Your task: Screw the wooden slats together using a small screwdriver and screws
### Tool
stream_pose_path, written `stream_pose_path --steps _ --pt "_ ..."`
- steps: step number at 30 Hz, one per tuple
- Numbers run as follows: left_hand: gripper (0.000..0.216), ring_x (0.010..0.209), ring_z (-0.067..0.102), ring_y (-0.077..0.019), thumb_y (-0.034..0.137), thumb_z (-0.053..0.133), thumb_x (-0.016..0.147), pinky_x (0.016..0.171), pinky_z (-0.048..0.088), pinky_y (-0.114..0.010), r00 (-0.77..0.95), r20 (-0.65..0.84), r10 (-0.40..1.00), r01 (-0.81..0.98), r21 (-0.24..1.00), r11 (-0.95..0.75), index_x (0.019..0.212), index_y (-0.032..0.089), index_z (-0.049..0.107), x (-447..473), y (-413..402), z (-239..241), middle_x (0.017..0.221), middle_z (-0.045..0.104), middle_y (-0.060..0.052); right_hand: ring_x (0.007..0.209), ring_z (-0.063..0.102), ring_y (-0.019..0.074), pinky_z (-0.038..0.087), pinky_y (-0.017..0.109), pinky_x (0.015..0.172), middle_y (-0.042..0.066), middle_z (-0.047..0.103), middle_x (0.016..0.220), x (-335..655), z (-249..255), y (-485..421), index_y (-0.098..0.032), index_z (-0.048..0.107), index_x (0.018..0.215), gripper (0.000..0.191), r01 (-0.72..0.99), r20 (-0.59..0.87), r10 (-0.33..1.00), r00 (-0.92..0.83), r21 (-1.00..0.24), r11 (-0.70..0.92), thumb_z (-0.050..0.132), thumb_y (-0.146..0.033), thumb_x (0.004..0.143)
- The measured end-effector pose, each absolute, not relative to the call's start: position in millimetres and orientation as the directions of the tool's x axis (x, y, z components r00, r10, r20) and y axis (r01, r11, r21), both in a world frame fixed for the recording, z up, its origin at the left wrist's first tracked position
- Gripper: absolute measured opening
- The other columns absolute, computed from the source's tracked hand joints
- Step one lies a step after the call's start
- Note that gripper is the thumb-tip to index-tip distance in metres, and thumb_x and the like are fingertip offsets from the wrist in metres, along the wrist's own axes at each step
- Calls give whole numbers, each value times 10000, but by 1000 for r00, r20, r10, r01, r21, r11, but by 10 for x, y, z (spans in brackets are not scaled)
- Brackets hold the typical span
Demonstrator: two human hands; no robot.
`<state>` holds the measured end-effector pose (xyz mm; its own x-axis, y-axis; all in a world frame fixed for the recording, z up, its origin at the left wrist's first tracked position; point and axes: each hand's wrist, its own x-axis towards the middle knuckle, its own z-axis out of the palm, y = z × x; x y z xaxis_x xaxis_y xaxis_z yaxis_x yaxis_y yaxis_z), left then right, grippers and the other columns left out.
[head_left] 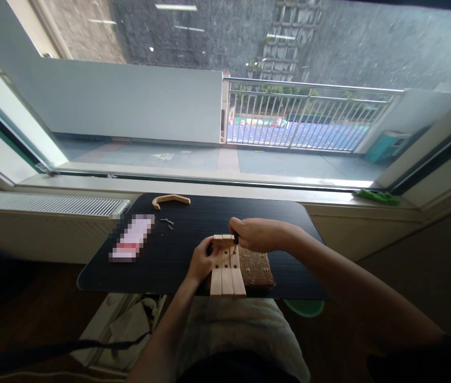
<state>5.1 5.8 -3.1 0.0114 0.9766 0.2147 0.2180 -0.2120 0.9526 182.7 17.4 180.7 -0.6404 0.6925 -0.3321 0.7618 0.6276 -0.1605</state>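
Observation:
A pale wooden piece of three joined slats with several dark round holes lies near the table's front edge. My left hand is closed around its left side, close to the raised far end. From the right, my right hand grips a screwdriver with a dark handle, its shaft pointing down at the upper right hole. The tip is too small to make out. Beneath and to the right of the slats is a brown textured block.
On the black table are a curved wooden piece, a few small screws and a blurred pinkish sheet. A green cloth lies on the windowsill. Below the table show a green basin and an open box.

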Motion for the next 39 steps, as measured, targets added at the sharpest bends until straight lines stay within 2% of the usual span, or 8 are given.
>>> stream_pose_path --steps 7,14,21,27,39 --pt "251 868 667 -220 328 657 768 787 513 -309 10 208 978 217 954 -205 947 155 684 52 47 1 931 729 -69 668 581 184 298 284 516 101 691 878 1802 1841 165 -152 518 1062 238 773 -330 707 -625 -135 620 411 -308 918" --pt "255 860 666 -222 336 674 748 783 512 -313 -10 208 978 211 956 -201 933 161 690 49 52 -12 917 733 -63 690 611 194 306 284 524 126 699 884 1803 1825 155 -133 528 1069 273 777 -320 719 -617 -99 622 400 -334 937" --pt "250 846 667 -220 314 667 757 777 521 -312 -5 210 978 216 955 -204 948 154 685 53 53 -18 924 731 -71 665 618 192 264 282 482 127 702 848 1771 1847 129 -124 540 1040 279 780 -286 734 -615 -87 620 385 -328 930" --pt "250 850 665 -213 326 665 752 774 514 -303 2 205 979 201 959 -201 935 157 689 56 46 0 911 732 -60 712 638 228 315 293 508 146 706 880 1754 1874 136 -116 544 1061 361 789 -307 743 -595 -50 612 387 -422 950" --pt "250 837 664 -219 336 674 745 767 511 -308 -11 200 980 201 960 -194 928 167 689 67 49 2 903 730 -61 798 682 269 411 309 570 169 721 924 1764 1865 144 -101 534 1116 284 800 -331 754 -567 -5 600 436 -298 936"
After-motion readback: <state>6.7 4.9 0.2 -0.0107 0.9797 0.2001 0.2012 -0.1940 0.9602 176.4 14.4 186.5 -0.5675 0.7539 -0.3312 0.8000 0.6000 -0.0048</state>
